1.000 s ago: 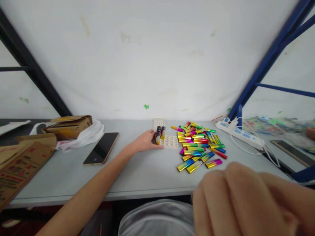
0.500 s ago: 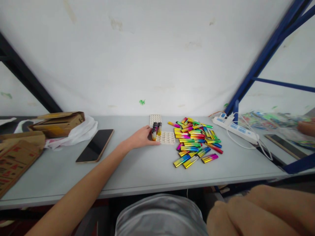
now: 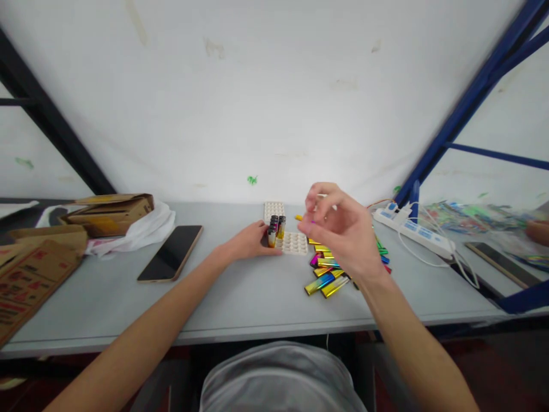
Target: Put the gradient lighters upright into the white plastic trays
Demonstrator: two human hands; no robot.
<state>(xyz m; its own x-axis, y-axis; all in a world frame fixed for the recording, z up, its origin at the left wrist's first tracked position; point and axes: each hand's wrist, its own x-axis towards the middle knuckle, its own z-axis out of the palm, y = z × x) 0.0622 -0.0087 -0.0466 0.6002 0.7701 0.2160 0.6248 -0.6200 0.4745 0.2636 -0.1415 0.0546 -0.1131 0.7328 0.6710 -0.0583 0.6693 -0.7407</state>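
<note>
Several small lighters with black tops and clear yellowish bodies stand upright at the left side of a white tray with rows of round holes. My left hand grips the tray's left end, thumb along the front edge, other fingertips hidden behind the lighters. To the right, shiny multicoloured lighter-shaped cases lie in a loose pile. Above that pile is my right hand, open, fingers curved and apart from the thumb, with nothing visible held. It hides much of the pile.
A second white holed tray lies behind the first. Left are a phone, a white plastic bag and cardboard boxes. A white power strip with cables lies right, by a blue metal frame. Another person's hand shows far right.
My right hand has risen from the lower right, below the table edge, to above the pile, and its fingers have spread. My left hand stays at the tray. The view has shifted slightly.
</note>
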